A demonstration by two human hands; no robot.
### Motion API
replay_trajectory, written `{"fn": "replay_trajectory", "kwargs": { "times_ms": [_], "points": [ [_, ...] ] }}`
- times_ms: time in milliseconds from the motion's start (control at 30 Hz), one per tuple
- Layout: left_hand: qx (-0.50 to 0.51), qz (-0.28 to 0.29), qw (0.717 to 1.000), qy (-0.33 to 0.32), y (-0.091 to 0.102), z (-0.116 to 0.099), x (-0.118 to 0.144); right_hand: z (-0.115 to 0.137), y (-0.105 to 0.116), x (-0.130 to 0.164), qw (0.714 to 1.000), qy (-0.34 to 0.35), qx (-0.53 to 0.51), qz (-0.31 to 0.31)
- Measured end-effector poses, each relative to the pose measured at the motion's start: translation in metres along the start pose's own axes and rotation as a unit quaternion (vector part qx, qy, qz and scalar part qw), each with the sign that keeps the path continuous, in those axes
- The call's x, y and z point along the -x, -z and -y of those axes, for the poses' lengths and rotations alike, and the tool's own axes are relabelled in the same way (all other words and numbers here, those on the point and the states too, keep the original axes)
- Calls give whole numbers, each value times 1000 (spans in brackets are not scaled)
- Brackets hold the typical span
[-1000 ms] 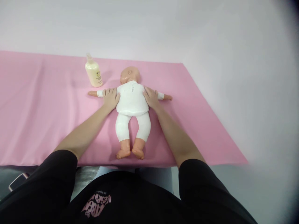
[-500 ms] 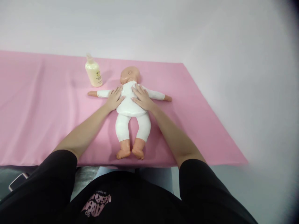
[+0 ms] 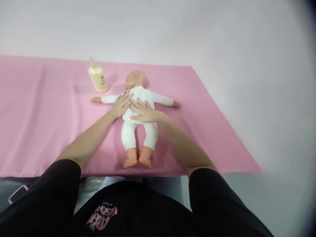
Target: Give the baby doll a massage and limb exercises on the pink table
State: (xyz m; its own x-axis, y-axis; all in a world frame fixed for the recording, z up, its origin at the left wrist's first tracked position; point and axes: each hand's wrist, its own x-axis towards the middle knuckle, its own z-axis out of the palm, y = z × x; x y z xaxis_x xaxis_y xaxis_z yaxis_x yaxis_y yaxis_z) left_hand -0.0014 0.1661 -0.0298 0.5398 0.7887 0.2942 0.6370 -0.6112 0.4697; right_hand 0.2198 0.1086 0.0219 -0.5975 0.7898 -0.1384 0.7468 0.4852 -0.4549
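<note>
A baby doll [image 3: 128, 135] in a white suit lies face down, its head turned to the left, arms spread and bare feet toward me. On the left side of its back rests my left hand [image 3: 121, 104], fingers spread and flat. My right hand [image 3: 145, 112] lies across the middle and lower back with its fingers stretched out to the left, the fingertips close to my left hand. Neither hand grips anything. Past the doll's left-pointing arm stands a pale yellow pump bottle [image 3: 97, 78] with a small printed label.
Pink cloth [image 3: 49, 125] covers the table, with soft folds on the left. Its right edge slants down toward the near corner. Behind it rises a white wall [image 3: 148, 29]. A phone [image 3: 18, 194] is at the lower left, below the table's edge.
My right hand has slid down and leftward across the doll's back, from the upper right toward the middle. My left hand has stayed almost where it was, its fingers slightly further in.
</note>
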Motion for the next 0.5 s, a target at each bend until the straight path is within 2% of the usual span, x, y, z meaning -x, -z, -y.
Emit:
{"fn": "replay_trajectory", "kwargs": {
  "times_ms": [133,300,367,500],
  "points": [
    [2,5,1000,-7,0,1,-1,24,10,15,996,5,27,80],
    [1,18,999,-49,4,-5,0,52,26,32,984,-46,44,167],
    [3,14,998,-69,5,-11,0,57,31,37,983,-46,40,173],
    [1,-10,994,-111,10,-35,-3,62,44,48,991,-8,13,136]
  ]
}}
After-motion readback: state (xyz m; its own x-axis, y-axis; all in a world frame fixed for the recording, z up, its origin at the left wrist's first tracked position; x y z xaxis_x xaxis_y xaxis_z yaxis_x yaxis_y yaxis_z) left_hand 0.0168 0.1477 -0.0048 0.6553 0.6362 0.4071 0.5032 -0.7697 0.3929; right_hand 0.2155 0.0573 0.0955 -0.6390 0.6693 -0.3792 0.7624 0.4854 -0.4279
